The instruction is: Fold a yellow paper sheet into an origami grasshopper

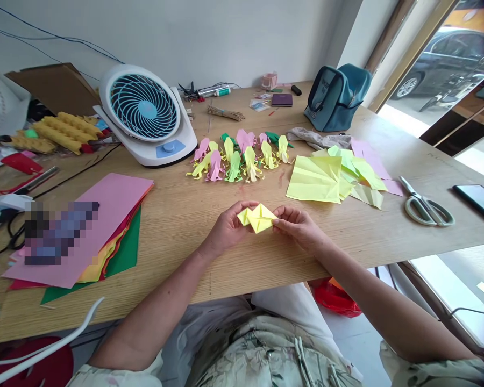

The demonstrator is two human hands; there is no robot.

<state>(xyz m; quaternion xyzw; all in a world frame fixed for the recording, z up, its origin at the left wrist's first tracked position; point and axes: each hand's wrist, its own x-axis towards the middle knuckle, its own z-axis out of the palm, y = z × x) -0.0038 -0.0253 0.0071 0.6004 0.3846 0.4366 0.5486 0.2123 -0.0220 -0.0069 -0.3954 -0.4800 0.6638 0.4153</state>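
A small folded piece of yellow paper (pixel 261 219) is held up just above the near part of the wooden table (pixel 177 226). My left hand (pixel 230 226) pinches its left end, fingers closed. On the other side, my right hand (pixel 298 226) grips the right corner between thumb and fingers. Creases and layered triangular flaps show on the paper's face. Beyond my hands stands a cluster of folded paper figures (pixel 234 165) in pink, yellow and green. Creased yellow sheets (pixel 314 178) lie beyond my right hand.
Scissors (pixel 425 204) and a phone (pixel 479 203) lie at the right. Coloured paper sheets (pixel 116 199) are stacked at the left, below a white fan (pixel 145 110). A teal bag (pixel 339 99) stands at the back right, near a grey cloth (pixel 318 138).
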